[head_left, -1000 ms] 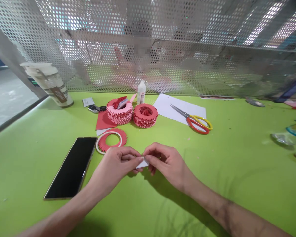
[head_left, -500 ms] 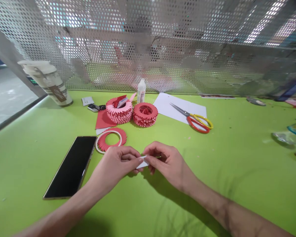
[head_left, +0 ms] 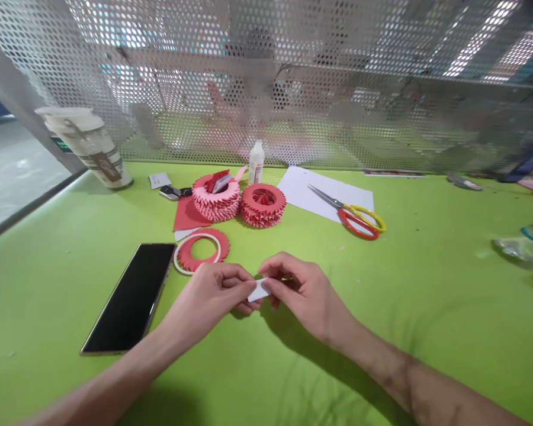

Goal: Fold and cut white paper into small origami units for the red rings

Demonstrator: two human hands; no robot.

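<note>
A small white piece of paper [head_left: 258, 290] is pinched between both hands above the green table. My left hand [head_left: 220, 293] grips its left end between thumb and fingers. On the other end, my right hand [head_left: 295, 290] has its thumb and fingertips closed. Part of the paper is hidden by the fingers. Just beyond my left hand lies a red ring of folded paper [head_left: 224, 244] with a white ring [head_left: 180, 269] around its edge. Farther back stand a pink folded-paper ring [head_left: 216, 210], holding some folded pieces, and a red folded-paper ring [head_left: 263, 214].
A black phone [head_left: 131, 299] lies to the left. Scissors [head_left: 357, 222] rest across a white sheet [head_left: 302, 188]; a glue bottle [head_left: 256, 163] stands near the perforated screen [head_left: 182, 106]. A lidded cup [head_left: 91, 148] is at the back left, red paper [head_left: 187, 216] by the pink ring.
More of the white paper shows between the thumbs, which have drawn slightly apart. Both hands keep their hold on it. The view has shifted a little.
</note>
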